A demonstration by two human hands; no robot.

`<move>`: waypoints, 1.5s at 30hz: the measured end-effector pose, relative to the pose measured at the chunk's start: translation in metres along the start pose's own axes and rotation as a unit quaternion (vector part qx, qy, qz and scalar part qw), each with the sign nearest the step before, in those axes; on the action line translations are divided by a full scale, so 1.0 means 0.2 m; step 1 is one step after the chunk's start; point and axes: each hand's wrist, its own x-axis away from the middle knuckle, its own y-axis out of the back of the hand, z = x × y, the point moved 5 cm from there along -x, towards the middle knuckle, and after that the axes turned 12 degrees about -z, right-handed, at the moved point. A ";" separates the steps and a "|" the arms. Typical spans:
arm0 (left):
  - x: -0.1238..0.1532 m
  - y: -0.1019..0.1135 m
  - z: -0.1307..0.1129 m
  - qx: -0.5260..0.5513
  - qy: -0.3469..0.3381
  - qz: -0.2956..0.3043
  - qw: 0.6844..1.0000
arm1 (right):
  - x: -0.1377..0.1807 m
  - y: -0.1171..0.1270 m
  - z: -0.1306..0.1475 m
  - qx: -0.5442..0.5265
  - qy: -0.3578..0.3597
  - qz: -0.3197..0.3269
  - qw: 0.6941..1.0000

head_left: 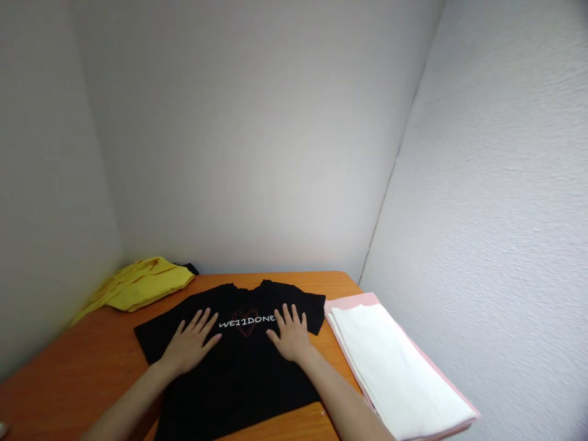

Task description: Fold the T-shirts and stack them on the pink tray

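Observation:
A black T-shirt (239,380) lies spread out on the wooden table, its collar toward the far wall. White lettering and a thin red heart outline cross its chest. My left hand (190,343) rests on the shirt to the left of the lettering, fingers spread. On the other side, my right hand (290,334) lies with fingers apart at the right end of the lettering. Neither hand grips the cloth. The left sleeve reaches out past my left hand, and my forearms cover parts of the shirt's lower sides.
The orange-brown table (82,367) meets walls at the back and sides. At the back left is a heaped yellow cloth (147,285), with a bit of black fabric (189,267) behind it. Along the right edge lie folded white cloth (395,367) and pink material (353,301) beneath it.

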 end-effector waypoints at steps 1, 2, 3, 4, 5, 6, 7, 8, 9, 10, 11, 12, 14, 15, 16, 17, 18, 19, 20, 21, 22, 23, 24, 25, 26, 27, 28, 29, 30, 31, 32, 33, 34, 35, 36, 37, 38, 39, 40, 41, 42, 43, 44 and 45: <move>0.00 -0.02 0.01 -0.001 0.004 -0.009 1.000 | 0.00 -0.02 -0.01 0.000 0.000 -0.013 1.000; 0.00 -0.03 0.01 -0.001 0.005 -0.020 1.000 | 0.00 -0.03 -0.01 0.000 0.003 -0.024 1.000; 0.00 -0.04 0.02 0.000 0.002 -0.029 1.000 | 0.00 -0.03 -0.01 -0.002 0.005 -0.032 0.999; 0.00 -0.04 0.02 0.001 0.001 -0.034 0.999 | 0.00 -0.03 -0.01 -0.002 0.006 -0.036 0.999; 0.00 -0.04 0.03 0.004 0.001 -0.037 0.999 | 0.00 -0.03 -0.01 -0.002 0.007 -0.036 0.999; -0.01 -0.04 0.03 0.007 0.002 -0.037 0.999 | 0.00 -0.02 -0.01 0.000 0.006 -0.035 0.999; -0.01 -0.04 0.03 0.009 0.003 -0.036 0.999 | 0.00 -0.02 -0.01 0.002 0.005 -0.031 1.000; 0.00 -0.04 0.02 0.011 0.006 -0.035 0.999 | 0.00 -0.01 -0.01 0.003 0.005 -0.027 1.000; 0.00 -0.03 0.02 0.011 0.008 -0.034 0.999 | 0.00 -0.01 -0.01 0.005 0.005 -0.023 1.000; 0.00 -0.03 0.02 0.009 0.010 -0.032 0.999 | 0.00 0.00 0.00 0.006 0.005 -0.020 1.000; 0.01 -0.02 0.01 0.007 0.011 -0.031 0.999 | 0.01 0.00 0.00 0.008 0.004 -0.019 1.000; 0.02 -0.02 0.01 0.004 0.012 -0.029 0.999 | 0.02 0.00 0.00 0.009 0.004 -0.018 1.000; 0.03 -0.02 0.00 -0.002 0.014 -0.026 1.000 | 0.04 0.01 0.01 0.011 0.004 -0.021 1.000; 0.05 -0.02 0.00 -0.003 0.014 -0.026 1.000 | 0.06 0.02 0.01 0.013 0.006 -0.023 1.000; 0.06 -0.02 -0.01 -0.004 0.013 -0.026 1.000 | 0.08 0.02 0.01 0.014 0.008 -0.024 1.000; 0.08 -0.01 -0.01 -0.006 0.011 -0.026 1.000 | 0.10 0.02 0.02 0.017 0.009 -0.024 1.000; 0.10 -0.01 -0.01 -0.007 0.010 -0.026 1.000 | 0.13 0.03 0.02 0.020 0.009 -0.025 0.999; 0.13 -0.01 -0.02 -0.008 0.008 -0.025 1.000 | 0.16 0.03 0.02 0.022 0.008 -0.024 0.999; 0.16 0.00 -0.02 -0.008 0.006 -0.025 1.000 | 0.19 0.04 0.02 0.025 0.007 -0.024 0.999; 0.19 0.00 -0.03 -0.007 0.004 -0.024 1.000 | 0.23 0.05 0.02 0.027 0.006 -0.025 0.999; 0.22 0.01 -0.03 -0.005 0.001 -0.023 1.000 | 0.26 0.05 0.02 0.027 0.006 -0.025 0.999; 0.25 0.02 -0.04 -0.001 -0.003 -0.023 1.000 | 0.29 0.06 0.03 0.028 0.006 -0.027 0.999; 0.28 0.02 -0.05 0.003 -0.007 -0.024 1.000 | 0.33 0.07 0.03 0.028 0.007 -0.028 0.999; 0.31 0.03 -0.05 0.007 -0.010 -0.024 1.000 | 0.36 0.07 0.03 0.029 0.009 -0.029 0.999; 0.33 0.03 -0.06 0.010 -0.013 -0.026 1.000 | 0.38 0.08 0.03 0.029 0.011 -0.032 0.999; 0.35 0.03 -0.06 0.014 -0.016 -0.026 0.999 | 0.40 0.08 0.03 0.030 0.015 -0.035 0.999; 0.36 0.04 -0.06 0.016 -0.017 -0.027 0.999 | 0.42 0.09 0.03 0.030 0.018 -0.038 0.999; 0.37 0.04 -0.07 0.018 -0.018 -0.025 0.999 | 0.43 0.09 0.03 0.030 0.021 -0.042 0.998; 0.38 0.04 -0.07 0.018 -0.018 -0.024 0.999 | 0.44 0.09 0.03 0.030 0.023 -0.045 0.998; 0.39 0.04 -0.07 0.016 -0.017 -0.022 0.999 | 0.44 0.09 0.03 0.031 0.024 -0.048 0.998; 0.39 0.04 -0.07 0.014 -0.017 -0.020 1.000 | 0.44 0.08 0.03 0.032 0.024 -0.050 0.998; 0.39 0.05 -0.07 0.012 -0.016 -0.019 1.000 | 0.44 0.08 0.02 0.033 0.022 -0.053 0.998; 0.39 0.05 -0.07 0.011 -0.016 -0.019 1.000 | 0.44 0.07 0.02 0.034 0.022 -0.055 0.998; 0.39 0.05 -0.07 0.010 -0.016 -0.019 1.000 | 0.43 0.07 0.02 0.035 0.021 -0.057 0.998; 0.39 0.06 -0.08 0.011 -0.016 -0.020 1.000 | 0.43 0.06 0.02 0.036 0.021 -0.058 0.997; 0.39 0.06 -0.08 0.013 -0.016 -0.022 1.000 | 0.43 0.06 0.02 0.037 0.021 -0.059 0.997; 0.39 0.07 -0.08 0.015 -0.016 -0.024 0.999 | 0.43 0.05 0.02 0.038 0.021 -0.058 0.997; 0.40 0.07 -0.08 0.017 -0.015 -0.024 0.999 | 0.43 0.05 0.02 0.039 0.020 -0.057 0.997; 0.40 0.08 -0.08 0.017 -0.013 -0.023 1.000 | 0.43 0.05 0.02 0.040 0.018 -0.054 0.998; 0.39 0.08 -0.08 0.017 -0.011 -0.021 1.000 | 0.42 0.06 0.02 0.041 0.017 -0.051 0.998; 0.39 0.08 -0.08 0.016 -0.008 -0.019 1.000 | 0.42 0.06 0.02 0.043 0.015 -0.048 0.998; 0.39 0.07 -0.09 0.016 -0.007 -0.017 1.000 | 0.42 0.06 0.03 0.045 0.013 -0.043 0.998; 0.39 0.07 -0.09 0.016 -0.006 -0.016 1.000 | 0.42 0.06 0.03 0.046 0.011 -0.037 0.998; 0.39 0.07 -0.09 0.017 -0.006 -0.015 1.000 | 0.42 0.07 0.03 0.048 0.010 -0.033 0.998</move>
